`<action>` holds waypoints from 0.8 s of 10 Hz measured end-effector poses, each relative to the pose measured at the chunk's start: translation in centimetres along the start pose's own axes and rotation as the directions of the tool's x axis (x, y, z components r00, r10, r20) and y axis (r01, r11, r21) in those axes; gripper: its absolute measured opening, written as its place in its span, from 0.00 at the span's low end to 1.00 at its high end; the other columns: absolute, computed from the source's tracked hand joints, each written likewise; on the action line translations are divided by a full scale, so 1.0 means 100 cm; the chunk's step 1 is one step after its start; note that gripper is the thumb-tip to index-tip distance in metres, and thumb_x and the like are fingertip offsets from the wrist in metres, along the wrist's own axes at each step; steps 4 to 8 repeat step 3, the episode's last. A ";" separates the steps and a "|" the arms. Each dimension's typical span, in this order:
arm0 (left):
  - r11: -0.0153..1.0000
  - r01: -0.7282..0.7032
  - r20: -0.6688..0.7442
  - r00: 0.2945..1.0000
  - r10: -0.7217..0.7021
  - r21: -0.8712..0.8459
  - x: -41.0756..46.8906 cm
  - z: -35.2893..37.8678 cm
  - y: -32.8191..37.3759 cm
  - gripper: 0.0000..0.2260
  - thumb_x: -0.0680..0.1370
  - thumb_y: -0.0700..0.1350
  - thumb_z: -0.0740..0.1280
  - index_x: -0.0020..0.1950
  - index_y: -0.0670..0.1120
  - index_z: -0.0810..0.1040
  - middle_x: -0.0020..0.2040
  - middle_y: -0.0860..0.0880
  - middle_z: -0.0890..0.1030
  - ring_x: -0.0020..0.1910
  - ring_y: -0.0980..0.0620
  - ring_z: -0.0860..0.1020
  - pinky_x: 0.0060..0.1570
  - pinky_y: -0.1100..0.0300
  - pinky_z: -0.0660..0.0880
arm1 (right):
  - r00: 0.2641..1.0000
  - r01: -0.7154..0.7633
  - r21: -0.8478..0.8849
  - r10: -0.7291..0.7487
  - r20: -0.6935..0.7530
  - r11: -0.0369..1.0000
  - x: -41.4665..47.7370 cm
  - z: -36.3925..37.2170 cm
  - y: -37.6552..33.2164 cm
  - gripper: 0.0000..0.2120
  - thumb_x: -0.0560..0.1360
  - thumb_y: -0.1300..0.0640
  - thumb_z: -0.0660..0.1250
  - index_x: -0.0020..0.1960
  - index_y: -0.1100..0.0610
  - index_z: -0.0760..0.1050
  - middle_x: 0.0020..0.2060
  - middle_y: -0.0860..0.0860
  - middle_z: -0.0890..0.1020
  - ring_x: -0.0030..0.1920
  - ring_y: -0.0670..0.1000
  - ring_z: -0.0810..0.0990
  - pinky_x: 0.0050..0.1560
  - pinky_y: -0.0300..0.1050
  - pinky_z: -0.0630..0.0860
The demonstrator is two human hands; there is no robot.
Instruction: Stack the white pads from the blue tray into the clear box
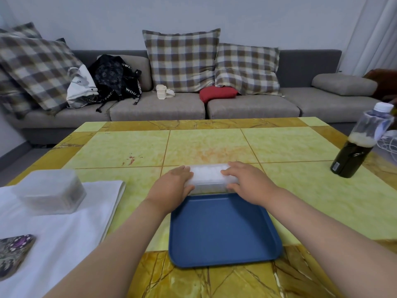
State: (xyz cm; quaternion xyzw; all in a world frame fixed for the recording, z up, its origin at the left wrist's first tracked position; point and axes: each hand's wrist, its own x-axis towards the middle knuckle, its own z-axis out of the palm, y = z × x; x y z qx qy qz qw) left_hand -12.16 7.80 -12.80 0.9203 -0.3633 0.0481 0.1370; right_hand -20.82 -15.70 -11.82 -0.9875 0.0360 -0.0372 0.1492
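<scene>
Clear box (pixel 207 177) was held at both ends, just beyond the bare blue tray (pixel 223 229). Fingers of left hand (pixel 174 186) and right hand (pixel 247 179) were pressed together and curled over it. White pads (pixel 206 172) were seen inside. An uneven lift could tip the stack.

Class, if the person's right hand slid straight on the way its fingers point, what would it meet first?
The clear box: the right hand holds its end, fingers pointing left across it. Beyond, probably the left hand.
</scene>
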 end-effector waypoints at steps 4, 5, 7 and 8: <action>0.965 0.067 -0.065 0.994 -0.086 -0.253 0.000 -0.002 0.013 0.22 0.80 0.59 0.62 0.72 0.54 0.70 0.70 0.55 0.71 0.73 0.56 0.63 0.67 0.57 0.67 | 0.999 0.007 0.039 -0.009 0.041 0.999 -0.008 -0.004 -0.004 0.32 0.79 0.43 0.63 0.80 0.43 0.55 0.81 0.46 0.54 0.81 0.48 0.49 0.78 0.49 0.54; 0.965 0.067 -0.065 0.994 -0.086 -0.253 0.000 -0.002 0.013 0.22 0.80 0.59 0.62 0.72 0.54 0.70 0.70 0.55 0.71 0.73 0.56 0.63 0.67 0.57 0.67 | 0.999 0.007 0.039 -0.009 0.041 0.999 -0.008 -0.004 -0.004 0.32 0.79 0.43 0.63 0.80 0.43 0.55 0.81 0.46 0.54 0.81 0.48 0.49 0.78 0.49 0.54; 0.965 0.067 -0.065 0.994 -0.086 -0.253 0.000 -0.002 0.013 0.22 0.80 0.59 0.62 0.72 0.54 0.70 0.70 0.55 0.71 0.73 0.56 0.63 0.67 0.57 0.67 | 0.999 0.007 0.039 -0.009 0.041 0.999 -0.008 -0.004 -0.004 0.32 0.79 0.43 0.63 0.80 0.43 0.55 0.81 0.46 0.54 0.81 0.48 0.49 0.78 0.49 0.54; 0.965 0.067 -0.065 0.994 -0.086 -0.253 0.000 -0.002 0.013 0.22 0.80 0.59 0.62 0.72 0.54 0.70 0.70 0.55 0.71 0.73 0.56 0.63 0.67 0.57 0.67 | 0.999 0.007 0.039 -0.009 0.041 0.999 -0.008 -0.004 -0.004 0.32 0.79 0.43 0.63 0.80 0.43 0.55 0.81 0.46 0.54 0.81 0.48 0.49 0.78 0.49 0.54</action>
